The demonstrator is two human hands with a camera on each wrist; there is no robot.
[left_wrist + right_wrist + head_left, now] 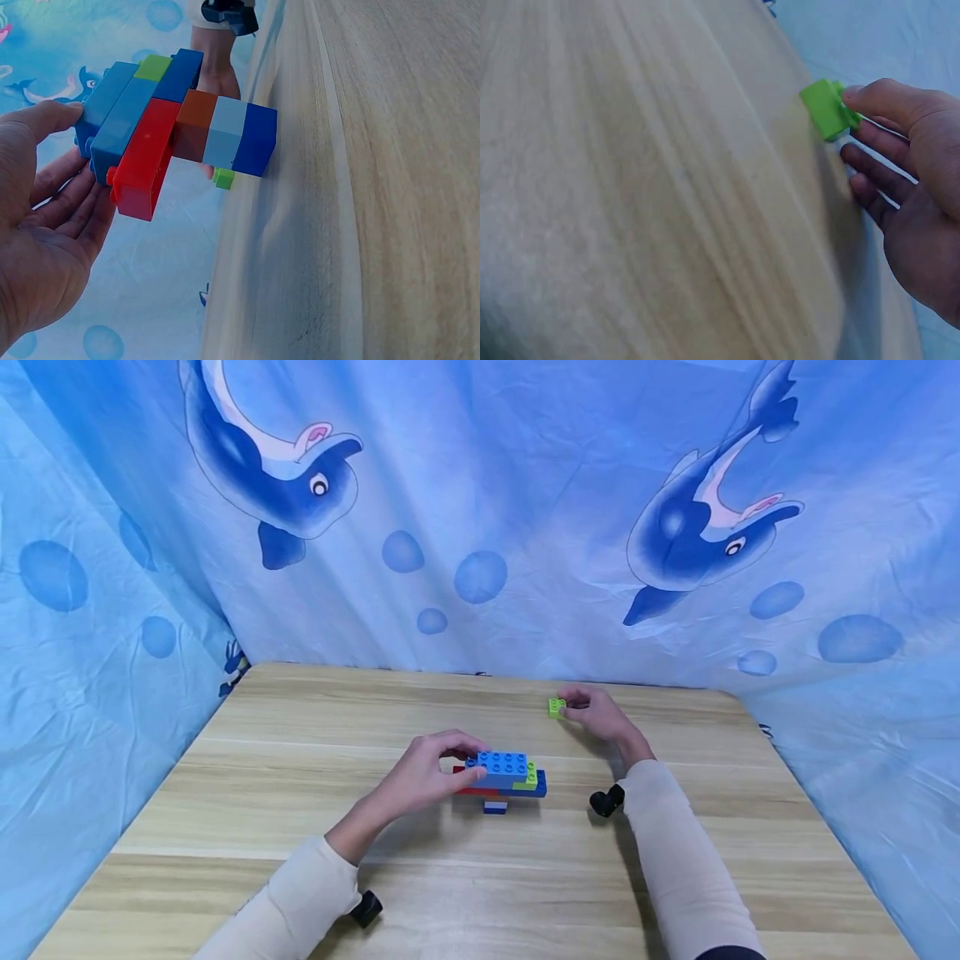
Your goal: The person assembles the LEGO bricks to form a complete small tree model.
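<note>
Steadying brick stack (pixel 501 774) on table (pixel 300 827): left hand (pixel 420 777) clasps its end; right hand (pixel 596 710) pinches green brick (pixel 556 707). Advice: square studs, press straight down.

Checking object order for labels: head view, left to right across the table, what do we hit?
Left hand → block build → small green brick → right hand.
</note>
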